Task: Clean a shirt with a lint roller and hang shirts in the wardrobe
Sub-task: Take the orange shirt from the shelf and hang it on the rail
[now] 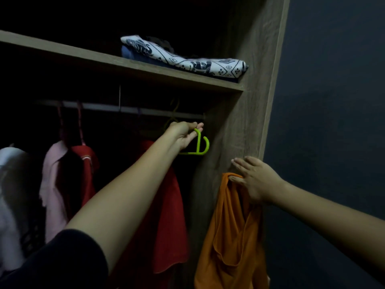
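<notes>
Orange shirt (231,232) hanging limp in front of the wardrobe's wooden side panel (239,113), pinched at its top edge between thumb and palm of the right hand (254,180), fingers otherwise spread and stretched toward the panel. Green hanger (201,144) up inside the wardrobe, just below the rail (116,108), gripped by the fingertips of the left hand (184,133), hook end curling free to the right. Behind the left forearm, a red shirt (164,226) on the rail; further left, a dark red garment (81,174) over a pink one (52,184), and a white one (8,205) at the frame's edge. Above, on the shelf (83,57), a folded black-and-white patterned cloth (187,57). Dark wall (333,101) to the right.
</notes>
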The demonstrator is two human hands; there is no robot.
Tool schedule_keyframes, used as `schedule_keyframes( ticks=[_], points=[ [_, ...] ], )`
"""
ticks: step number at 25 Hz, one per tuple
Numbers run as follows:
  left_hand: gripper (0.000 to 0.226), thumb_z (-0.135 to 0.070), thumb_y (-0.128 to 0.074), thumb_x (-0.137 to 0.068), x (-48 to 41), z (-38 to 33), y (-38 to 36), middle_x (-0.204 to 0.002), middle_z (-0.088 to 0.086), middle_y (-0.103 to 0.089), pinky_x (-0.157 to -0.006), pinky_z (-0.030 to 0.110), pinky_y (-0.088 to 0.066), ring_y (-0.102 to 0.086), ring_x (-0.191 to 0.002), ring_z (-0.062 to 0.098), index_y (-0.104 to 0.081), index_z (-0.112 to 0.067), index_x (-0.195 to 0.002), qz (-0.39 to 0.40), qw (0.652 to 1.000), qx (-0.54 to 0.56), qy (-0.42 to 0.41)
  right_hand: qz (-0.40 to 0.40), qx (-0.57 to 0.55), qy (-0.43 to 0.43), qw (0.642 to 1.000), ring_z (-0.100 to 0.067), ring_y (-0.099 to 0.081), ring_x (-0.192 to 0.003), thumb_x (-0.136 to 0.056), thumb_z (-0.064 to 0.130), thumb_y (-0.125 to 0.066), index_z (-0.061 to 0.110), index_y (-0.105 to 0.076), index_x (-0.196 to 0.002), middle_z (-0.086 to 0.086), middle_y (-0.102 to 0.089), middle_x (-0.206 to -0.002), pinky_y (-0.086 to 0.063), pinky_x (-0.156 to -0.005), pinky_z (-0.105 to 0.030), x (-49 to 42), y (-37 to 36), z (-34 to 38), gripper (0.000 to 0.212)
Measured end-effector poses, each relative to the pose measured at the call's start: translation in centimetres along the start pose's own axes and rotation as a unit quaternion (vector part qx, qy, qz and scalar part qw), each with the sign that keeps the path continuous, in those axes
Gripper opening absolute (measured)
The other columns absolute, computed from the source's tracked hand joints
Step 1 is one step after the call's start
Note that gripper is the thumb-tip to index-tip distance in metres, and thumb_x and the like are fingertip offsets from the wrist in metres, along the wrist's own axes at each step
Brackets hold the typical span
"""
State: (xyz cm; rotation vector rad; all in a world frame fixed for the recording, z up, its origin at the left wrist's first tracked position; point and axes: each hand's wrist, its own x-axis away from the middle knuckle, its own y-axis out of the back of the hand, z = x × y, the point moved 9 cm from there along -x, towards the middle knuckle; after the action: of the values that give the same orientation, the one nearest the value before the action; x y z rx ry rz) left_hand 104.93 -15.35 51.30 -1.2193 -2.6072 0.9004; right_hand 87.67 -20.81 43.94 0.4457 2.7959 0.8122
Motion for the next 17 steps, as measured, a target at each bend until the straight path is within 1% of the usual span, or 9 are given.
schedule_keyframes(
  ticks=[1, 3, 5, 7, 8, 11, 13, 14, 17],
  points=[
    [0.014, 0.018, -0.038, -0.09, 0.7, 0.4, -0.4, -0.1, 0.02, -0.054, -0.079, 0.033, -0.052, -0.055, -0.12, 0.032, -0.048, 0.01, -0.096, 0.002, 1.0, 0.0, 0.017, 0.005, -0.001, -0.002, 1.0, -0.027, 0.005, -0.145, -0.095, 0.035, -0.02, 0.028, -0.002, -0.147, -0.016, 0.006, -0.156, 0.004, -0.116, -0.042, 0.0, -0.1, 0.0, 0.056],
    [0.03, 0.019, -0.031, -0.091, 2.6, 1.7, -0.4, -0.115, 0.02, -0.052, -0.084, 0.045, -0.046, -0.052, -0.124, 0.03, -0.044, 0.01, -0.117, 0.011, 0.999, -0.014, 0.047, 0.007, 0.003, -0.007, 1.0, -0.027, 0.005, -0.145, -0.095, 0.035, -0.02, 0.028, -0.003, -0.147, -0.016, 0.005, -0.157, 0.003, -0.116, -0.042, 0.1, -0.2, 0.1, 0.055],
    [0.04, 0.02, -0.022, -0.09, 5.5, 3.0, 0.7, -0.126, 0.015, -0.047, -0.079, 0.039, -0.046, -0.054, -0.121, 0.022, -0.043, 0.002, -0.12, 0.017, 0.997, -0.047, 0.066, 0.003, -0.005, -0.015, 1.0, -0.027, 0.004, -0.145, -0.095, 0.035, -0.02, 0.028, -0.005, -0.147, -0.016, 0.005, -0.157, 0.002, -0.117, -0.042, 0.1, -0.2, 0.0, 0.054],
    [0.04, 0.018, -0.021, -0.088, 8.7, 3.8, 2.7, -0.106, 0.006, -0.053, -0.06, 0.031, -0.038, -0.059, -0.087, 0.011, -0.047, -0.008, -0.104, 0.016, 0.99, -0.122, 0.069, 0.002, -0.013, -0.018, 1.0, -0.027, 0.003, -0.146, -0.095, 0.033, -0.019, 0.028, -0.006, -0.147, -0.016, 0.004, -0.157, 0.001, -0.117, -0.042, 0.2, -0.2, 0.0, 0.053],
    [0.04, 0.015, -0.024, -0.086, 10.1, 4.1, 4.5, -0.093, 0.003, -0.055, -0.056, 0.027, -0.033, -0.051, -0.07, 0.009, -0.049, -0.011, -0.103, -0.006, 0.983, -0.17, 0.063, 0.005, -0.013, -0.021, 1.0, -0.027, 0.003, -0.146, -0.096, 0.033, -0.018, 0.028, -0.006, -0.147, -0.017, 0.004, -0.157, 0.0, -0.117, -0.042, 0.2, -0.2, 0.2, 0.053],
    [0.022, -0.003, -0.04, -0.088, 14.0, 2.4, 10.7, -0.07, 0.0, -0.052, -0.06, 0.027, -0.034, -0.047, -0.065, 0.016, -0.057, -0.016, -0.092, -0.077, 0.948, -0.307, -0.03, 0.018, -0.024, -0.033, 0.999, -0.027, 0.002, -0.146, -0.096, 0.031, -0.02, 0.031, -0.005, -0.147, -0.017, 0.004, -0.157, -0.002, -0.116, -0.04, 0.3, 0.2, 0.2, 0.053],
    [0.01, -0.025, -0.051, -0.091, 16.9, -0.9, 14.0, -0.074, -0.005, -0.061, -0.07, 0.029, -0.041, -0.055, -0.072, 0.014, -0.061, -0.025, -0.091, -0.081, 0.877, -0.447, -0.157, 0.023, -0.078, -0.034, 0.996, -0.024, 0.0, -0.146, -0.097, 0.026, -0.024, 0.031, -0.005, -0.148, -0.016, 0.003, -0.157, -0.005, -0.116, -0.038, 0.4, 0.8, 0.2, 0.055],
    [0.01, -0.031, -0.054, -0.088, 18.5, -2.2, 15.2, -0.075, -0.013, -0.065, -0.072, 0.026, -0.044, -0.057, -0.07, 0.004, -0.062, -0.032, -0.095, -0.067, 0.848, -0.486, -0.2, 0.024, -0.12, -0.033, 0.992, -0.022, -0.002, -0.146, -0.096, 0.022, -0.028, 0.03, -0.006, -0.148, -0.014, 0.001, -0.158, -0.007, -0.116, -0.037, 0.4, 1.2, 0.3, 0.057],
    [0.024, -0.014, -0.056, -0.092, 23.2, -4.7, 18.1, -0.063, -0.033, -0.063, -0.061, 0.003, -0.04, -0.054, -0.058, -0.013, -0.06, -0.032, -0.107, -0.044, 0.83, -0.51, -0.222, 0.032, -0.306, -0.038, 0.951, -0.022, -0.005, -0.146, -0.087, 0.006, -0.045, 0.025, -0.007, -0.148, -0.012, -0.003, -0.158, -0.012, -0.115, -0.035, 0.7, 2.0, 1.2, 0.074]
  ],
)
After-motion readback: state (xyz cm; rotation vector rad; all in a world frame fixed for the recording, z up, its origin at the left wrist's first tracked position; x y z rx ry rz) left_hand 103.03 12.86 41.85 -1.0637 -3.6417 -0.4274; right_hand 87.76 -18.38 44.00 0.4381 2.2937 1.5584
